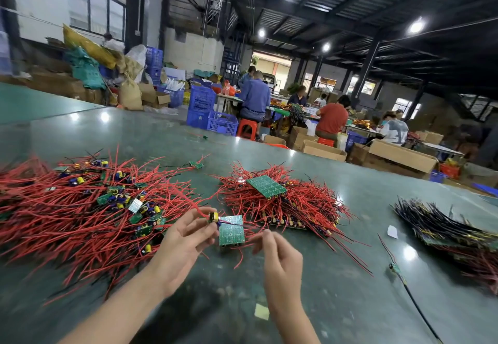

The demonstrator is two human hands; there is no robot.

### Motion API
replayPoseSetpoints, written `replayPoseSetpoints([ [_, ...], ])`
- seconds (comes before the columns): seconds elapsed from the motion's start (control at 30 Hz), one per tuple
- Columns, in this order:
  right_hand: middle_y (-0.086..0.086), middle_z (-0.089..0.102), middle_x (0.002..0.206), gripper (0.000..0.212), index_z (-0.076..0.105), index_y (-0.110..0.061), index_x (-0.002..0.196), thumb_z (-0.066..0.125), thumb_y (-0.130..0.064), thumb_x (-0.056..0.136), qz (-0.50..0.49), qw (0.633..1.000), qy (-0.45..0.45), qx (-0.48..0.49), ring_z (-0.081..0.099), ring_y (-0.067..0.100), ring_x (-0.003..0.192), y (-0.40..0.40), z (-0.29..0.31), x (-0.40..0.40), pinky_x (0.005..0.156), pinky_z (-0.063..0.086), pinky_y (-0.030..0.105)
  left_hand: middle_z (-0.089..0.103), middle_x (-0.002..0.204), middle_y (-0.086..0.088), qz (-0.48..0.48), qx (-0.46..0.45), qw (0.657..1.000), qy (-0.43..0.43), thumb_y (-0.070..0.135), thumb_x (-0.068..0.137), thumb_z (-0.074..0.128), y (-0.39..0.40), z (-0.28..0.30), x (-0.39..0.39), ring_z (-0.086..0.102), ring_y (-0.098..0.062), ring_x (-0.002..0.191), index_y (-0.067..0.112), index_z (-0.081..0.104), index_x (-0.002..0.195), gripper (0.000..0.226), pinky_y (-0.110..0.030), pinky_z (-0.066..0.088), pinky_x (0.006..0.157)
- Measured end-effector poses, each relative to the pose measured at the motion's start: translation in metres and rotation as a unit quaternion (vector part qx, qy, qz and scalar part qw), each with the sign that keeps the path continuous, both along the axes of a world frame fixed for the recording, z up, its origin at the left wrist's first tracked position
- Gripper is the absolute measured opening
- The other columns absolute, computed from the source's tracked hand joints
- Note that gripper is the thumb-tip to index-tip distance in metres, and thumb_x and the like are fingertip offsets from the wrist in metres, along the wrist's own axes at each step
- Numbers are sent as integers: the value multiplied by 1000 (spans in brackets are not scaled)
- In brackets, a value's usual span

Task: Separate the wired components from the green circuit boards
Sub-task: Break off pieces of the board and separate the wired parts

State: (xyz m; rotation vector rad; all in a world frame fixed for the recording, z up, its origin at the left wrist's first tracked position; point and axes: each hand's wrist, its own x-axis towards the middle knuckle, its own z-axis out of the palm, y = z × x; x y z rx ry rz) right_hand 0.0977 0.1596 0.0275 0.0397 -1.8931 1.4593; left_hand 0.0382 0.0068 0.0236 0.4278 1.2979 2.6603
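Above a glossy green table (336,276), a worker's left hand (183,244) pinches a small yellow-and-blue wired component (213,217) at the top corner of a flat green circuit board panel (231,230), held in the air between both hands. The right hand (280,257) hovers just beside the panel's right edge, fingers loosely curled; whether its grip touches the board cannot be told. The step in hand appears to be snapping one unit off the panel. The next move likely calls for steadying the board with the right hand and twisting the piece free. A tangled heap of loose red-wired units (89,203) lies left; a stack of uncut wired panels (280,203) waits behind.
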Motion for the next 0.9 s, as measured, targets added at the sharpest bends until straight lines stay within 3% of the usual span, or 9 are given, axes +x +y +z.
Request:
replayPoseSetpoints([
  [0.13,-6,65,55,36,74,-16,70,50,-22,96,91,989,-119,6,50,1,49,-15,-5,-3,54,38,16,69,78,0,35,-86,992,83,8,61,74,4,0,9,62,-8,74,13,64,92,32,-16,51,67],
  [0.27,-2,61,58,27,73,-12,76,53,-19,93,143,969,-110,-169,47,7,47,-18,-1,-6,47,38,18,69,75,-4,61,-145,978,139,12,58,78,9,1,16,62,-6,71,18,70,82,26,-12,48,67],
  [0.43,2,51,56,18,70,-6,73,62,-14,87,127,963,-110,-211,42,8,51,-9,-1,-8,50,39,17,64,68,3,33,-195,966,168,13,59,79,11,1,20,52,-1,64,24,72,82,27,-10,44,62],
  [0.53,1,48,55,20,66,-9,68,61,-13,87,148,965,-114,-182,41,9,54,-5,1,-7,55,37,16,65,76,2,-11,-192,972,134,0,72,72,9,1,17,59,-5,71,17,68,96,30,-14,49,66],
  [0.6,-1,51,56,22,67,-11,66,62,-13,87,156,970,-114,-145,42,7,54,-3,3,-5,55,35,15,64,77,-3,-40,-170,984,25,6,82,63,9,3,14,61,-9,66,7,63,101,19,-18,53,63],
  [0.67,-5,56,55,23,68,-12,64,63,-11,87,154,976,-112,-108,44,3,52,-1,4,-4,54,35,13,63,74,-8,-95,-148,982,-76,20,86,57,10,6,15,60,-14,57,1,63,97,23,-23,53,57],
  [0.73,-6,59,54,25,68,-14,61,64,-9,85,145,979,-114,-85,48,0,52,-1,5,-4,54,37,11,63,72,-12,-140,-167,972,-83,25,81,61,11,7,18,59,-18,55,-2,63,93,29,-25,53,54],
  [0.9,-2,69,69,13,71,-13,75,69,-2,80,132,978,-123,-108,60,6,66,-2,0,-7,64,47,17,67,76,-16,-144,-221,964,-42,2,84,62,11,5,24,64,-20,60,-6,63,92,11,-27,56,57],
])
